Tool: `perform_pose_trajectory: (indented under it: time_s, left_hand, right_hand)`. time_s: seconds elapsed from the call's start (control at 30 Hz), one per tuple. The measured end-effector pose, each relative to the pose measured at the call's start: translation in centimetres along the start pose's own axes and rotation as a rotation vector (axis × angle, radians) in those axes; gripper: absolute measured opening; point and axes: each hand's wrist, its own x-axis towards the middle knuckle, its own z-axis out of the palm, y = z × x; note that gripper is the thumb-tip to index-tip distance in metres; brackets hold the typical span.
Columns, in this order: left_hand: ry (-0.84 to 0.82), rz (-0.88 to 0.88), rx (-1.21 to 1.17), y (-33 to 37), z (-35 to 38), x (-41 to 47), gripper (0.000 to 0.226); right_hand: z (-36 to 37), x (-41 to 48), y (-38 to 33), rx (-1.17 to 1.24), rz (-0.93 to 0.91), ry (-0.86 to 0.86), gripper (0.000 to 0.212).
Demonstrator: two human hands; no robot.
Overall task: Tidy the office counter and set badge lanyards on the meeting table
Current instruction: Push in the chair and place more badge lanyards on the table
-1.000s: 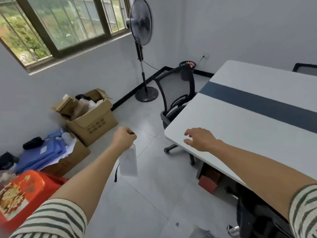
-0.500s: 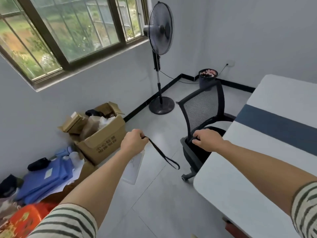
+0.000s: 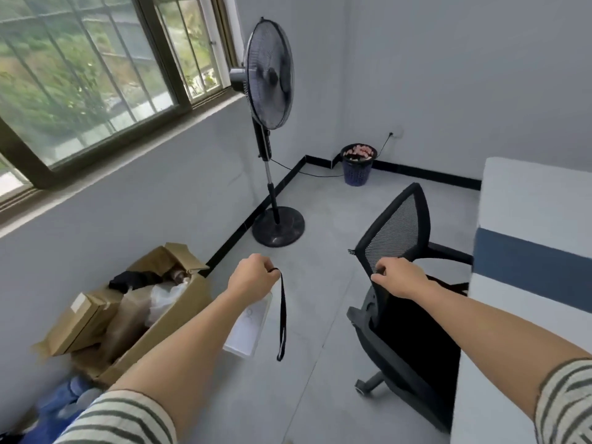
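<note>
Lanyard strap [image 3: 282,315] now plumb, not slanted, pinched in left grip [image 3: 253,278]; right grip [image 3: 398,278] curled round chair back [image 3: 394,232].

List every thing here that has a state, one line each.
badge lanyard, hanging from the left hand, card holder dangling below.
left hand, grips the strap.
office chair, upright, beside the table.
right hand, grips the backrest's top edge.
cardboard box, open, stuffed.
waste basket, nearly full.
fan, upright; running or not, cannot tell.
</note>
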Motion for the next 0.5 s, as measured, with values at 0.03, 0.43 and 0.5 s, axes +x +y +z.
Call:
perform_pose_trajectory:
  time_s: [0.03,0.43,0.5]
  left_hand:
    - [-0.01,0.024,0.012,0.0,-1.0,2.0,0.019]
    - [-0.185,0.257,0.061,5.5,-2.1,21.5,0.017]
    - [-0.215,0.305,0.079,7.2,-1.0,25.0,0.02]
  right_hand:
    - [-0.3,1.0,-0.7,0.028,0.034,-0.003,0.039]
    - [-1.6,12.4,-2.1,0.354,0.386,0.087,0.071]
    - [-1.6,15.1,-1.3,0.458,0.46,0.085,0.079]
